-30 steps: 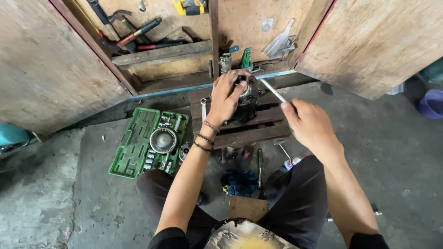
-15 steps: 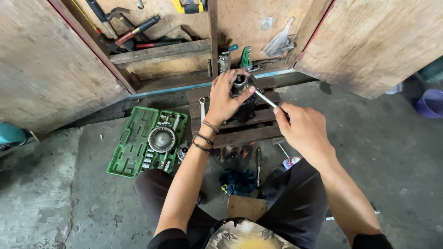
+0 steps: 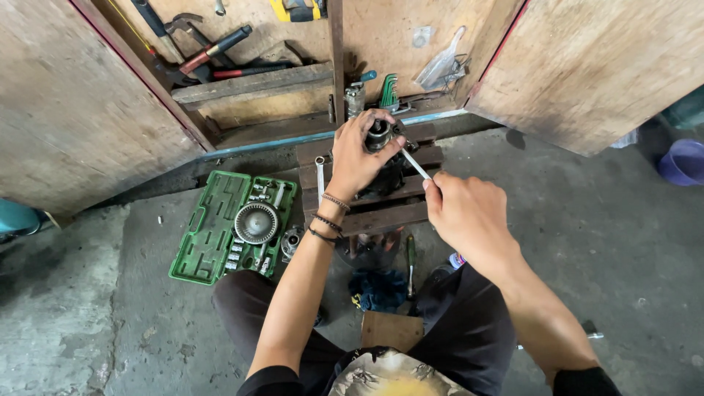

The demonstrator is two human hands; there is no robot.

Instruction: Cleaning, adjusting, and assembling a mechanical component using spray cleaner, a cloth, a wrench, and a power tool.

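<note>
Head view, looking down on a seated person working at a low wooden pallet [image 3: 381, 213] that is serving as the worktop on a concrete floor [image 3: 110, 323]. The left hand [image 3: 359, 154] is clasping a dark metal machine part [image 3: 379, 136], a cylindrical piece with a round bore at its top, which is resting on the pallet just in front of an open wooden cabinet [image 3: 293, 81]. The right hand [image 3: 469, 213] is closed around the handle end of a slim silver tool [image 3: 415, 164], probably a small wrench or driver, whose far tip is now meeting the side of the machine part. Compared with one second earlier, the tool is lying lower and flatter, the right hand is sitting nearer the body and lower in the frame, and the tip has travelled from above the part down to its flank; the left hand is keeping its clasp throughout. This change suggests that the tool is being engaged on a fastener or seam of the part, though the contact point itself is too small to resolve. To the left on the floor, a green socket-set case [image 3: 231, 224] is lying open with a round finned metal component [image 3: 256, 222] resting on it. A blue rag [image 3: 379, 288] is lying below the pallet, between the person's knees.
</note>
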